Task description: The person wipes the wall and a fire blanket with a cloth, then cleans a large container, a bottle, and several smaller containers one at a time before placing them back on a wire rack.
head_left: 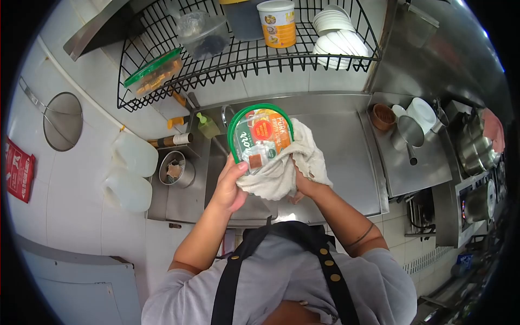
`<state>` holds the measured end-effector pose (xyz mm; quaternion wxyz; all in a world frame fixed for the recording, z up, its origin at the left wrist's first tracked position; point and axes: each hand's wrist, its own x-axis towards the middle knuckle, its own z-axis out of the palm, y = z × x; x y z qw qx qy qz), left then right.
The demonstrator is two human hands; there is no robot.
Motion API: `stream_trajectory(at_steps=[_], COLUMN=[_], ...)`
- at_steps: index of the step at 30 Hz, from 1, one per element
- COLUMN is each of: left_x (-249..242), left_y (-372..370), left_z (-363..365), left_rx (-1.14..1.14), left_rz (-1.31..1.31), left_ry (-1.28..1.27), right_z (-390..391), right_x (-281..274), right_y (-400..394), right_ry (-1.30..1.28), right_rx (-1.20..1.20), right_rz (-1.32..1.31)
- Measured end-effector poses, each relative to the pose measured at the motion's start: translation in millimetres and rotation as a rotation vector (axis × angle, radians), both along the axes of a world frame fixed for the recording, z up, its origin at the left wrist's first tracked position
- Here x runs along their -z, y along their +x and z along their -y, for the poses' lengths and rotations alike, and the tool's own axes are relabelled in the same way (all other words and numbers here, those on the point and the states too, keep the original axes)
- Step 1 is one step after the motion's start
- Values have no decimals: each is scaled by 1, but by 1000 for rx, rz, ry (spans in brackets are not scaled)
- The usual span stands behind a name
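A clear plastic container with a green rim and a "Pork Broth Cubes" label is held up over the steel sink counter. My left hand grips its lower left edge, thumb on the near side. A pale cloth lies against the container's lower right part. The cloth is wrapped around by my right hand, whose fingers are mostly hidden behind it. Part of the container's lower side is covered by the cloth.
Above hangs a black wire rack with tubs and white bowls. Left are a steel pot, plastic jugs and a soap bottle. A saucepan and a clay-coloured pot stand right, near a stove.
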<state>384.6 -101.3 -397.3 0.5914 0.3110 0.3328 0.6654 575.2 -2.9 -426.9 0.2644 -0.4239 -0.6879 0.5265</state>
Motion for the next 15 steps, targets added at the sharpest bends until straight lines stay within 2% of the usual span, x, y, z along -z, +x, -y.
stream_trajectory(at_steps=[2, 3, 5, 6, 7, 9, 10, 11, 13, 14, 15], left_x=[-3, -1, 5, 3, 3, 6, 5, 6, 10, 8, 7], left_y=[5, 5, 7, 7, 8, 11, 15, 24, 46, 48, 49], left_z=[-2, -4, -6, -7, -7, -7, -7, -7, -5, -8, -9], left_rx=[13, 11, 7, 22, 19, -41, -18, -8, -47, -33, -19], left_rz=[-70, -67, -79, -19, -17, -230, -212, -205, -455, -373, -368], left_ry=[34, 32, 65, 82, 89, 126, 99, 103, 148, 154, 160], right_z=[0, -1, 4, 13, 13, 2, 2, 13, 0, 0, -5], right_x=[39, 51, 45, 29, 9, -21, -32, -43, -6, -8, -12], right_y=[-4, -3, 0, 11, 19, 43, 52, 37, 22, 19, 16], right_ry=[50, 49, -381, -453, -447, 408, 808, 987, 1088, 1082, 987], right_rx=[108, 107, 280, 280, 275, -79, -247, -317, -392, -379, -162], right_rz=[-369, -366, -768, -990, -988, -403, -74, 150, 144, 156, 25])
